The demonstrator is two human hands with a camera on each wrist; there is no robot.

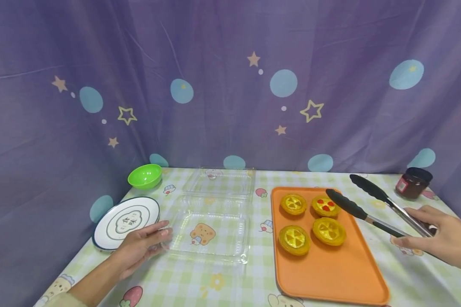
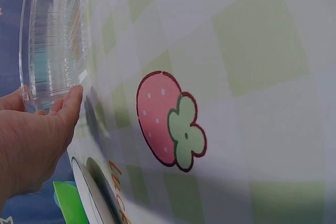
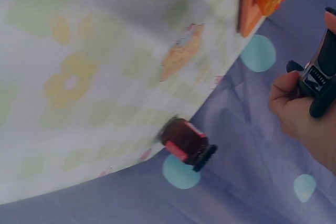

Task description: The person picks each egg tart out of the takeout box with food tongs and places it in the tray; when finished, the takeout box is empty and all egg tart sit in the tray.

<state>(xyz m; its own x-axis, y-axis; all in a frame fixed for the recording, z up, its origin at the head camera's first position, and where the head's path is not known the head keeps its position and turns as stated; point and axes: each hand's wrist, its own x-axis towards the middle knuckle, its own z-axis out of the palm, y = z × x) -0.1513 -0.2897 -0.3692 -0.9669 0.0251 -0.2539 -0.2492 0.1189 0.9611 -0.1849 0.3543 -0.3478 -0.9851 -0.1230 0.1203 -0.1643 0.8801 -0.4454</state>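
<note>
My left hand [image 1: 140, 245] grips the left side of an open clear plastic clamshell container [image 1: 211, 259], thumb and fingers on either side of its edge in the left wrist view. The container's lid [image 1: 219, 184] lies folded back behind it. My right hand [image 1: 442, 234] holds a pair of tongs [image 1: 401, 213] with black tips, spread apart above the right edge of an orange tray [image 1: 322, 275]. On the tray sit several egg tarts [image 1: 294, 240]. One tart [image 1: 325, 205] has red pieces on top. Nothing is between the tong tips.
A white plate [image 1: 111, 232] with a dark rim lies left of the container. Behind it stands a green bowl [image 1: 145, 177]. A dark-lidded jar [image 1: 412, 184] stands at the far right. A purple curtain [image 1: 230, 85] hangs behind the checked tablecloth [image 1: 199, 294].
</note>
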